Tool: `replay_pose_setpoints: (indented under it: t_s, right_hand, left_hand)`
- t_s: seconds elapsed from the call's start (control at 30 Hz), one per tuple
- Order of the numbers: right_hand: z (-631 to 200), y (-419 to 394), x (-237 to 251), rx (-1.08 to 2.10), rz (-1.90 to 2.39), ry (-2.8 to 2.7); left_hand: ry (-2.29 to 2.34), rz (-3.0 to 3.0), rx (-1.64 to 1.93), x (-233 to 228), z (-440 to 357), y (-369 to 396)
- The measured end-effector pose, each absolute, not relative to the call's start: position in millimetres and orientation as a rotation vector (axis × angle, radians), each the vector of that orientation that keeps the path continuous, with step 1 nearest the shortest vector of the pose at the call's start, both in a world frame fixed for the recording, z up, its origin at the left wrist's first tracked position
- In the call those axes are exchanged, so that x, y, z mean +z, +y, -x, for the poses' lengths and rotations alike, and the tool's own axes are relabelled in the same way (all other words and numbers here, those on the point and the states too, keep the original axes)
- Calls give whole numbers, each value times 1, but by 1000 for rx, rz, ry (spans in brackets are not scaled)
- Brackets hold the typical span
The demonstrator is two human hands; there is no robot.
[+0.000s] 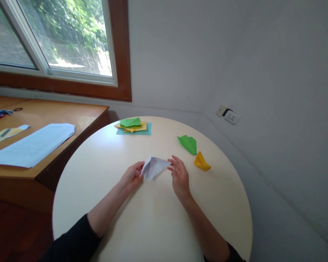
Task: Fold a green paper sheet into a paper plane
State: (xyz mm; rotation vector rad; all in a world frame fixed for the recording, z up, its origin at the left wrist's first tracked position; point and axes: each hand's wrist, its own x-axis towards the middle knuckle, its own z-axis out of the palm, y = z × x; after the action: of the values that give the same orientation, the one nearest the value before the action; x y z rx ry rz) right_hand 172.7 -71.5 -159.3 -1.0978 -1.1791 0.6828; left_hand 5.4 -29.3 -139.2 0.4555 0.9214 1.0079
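Note:
A folded white paper (154, 167) with several pleated layers is held just above the round table. My left hand (133, 174) pinches its left end between thumb and fingers. At the paper's pointed right end is my right hand (179, 175), its fingers apart and slightly curled; the fingertips are at the tip, and whether they touch it I cannot tell. To the right of that hand lies a green folded paper (188, 144), with a yellow paper boat (201, 162) close below it.
Folded green and yellow papers (130, 123) are stacked on a blue sheet (148, 131) at the far side of the round white table (98, 153). A wooden desk (90, 111) on the left bears white papers (41, 142) and scissors (4, 112). Walls stand behind and right.

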Motion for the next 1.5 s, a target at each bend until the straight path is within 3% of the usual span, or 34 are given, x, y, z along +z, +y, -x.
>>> replay_pose_setpoints:
  t_s: [0.4,0.73,1.13,1.5]
  right_hand:
    - [-158,-67,-170,971,1084,-1040]
    - [-163,-71,-162,867,1250,-1155]
    - [-160,-76,-155,654,1289,-1142]
    - [-156,-80,-151,566,1375,-1364]
  left_hand:
    - [916,-529,1033,-141,-9,-31]
    - [1004,-794,1085,-133,-15,-49]
    - [651,-534,812,-133,-22,-55]
    - [574,-445,874,-127,-25,-57]
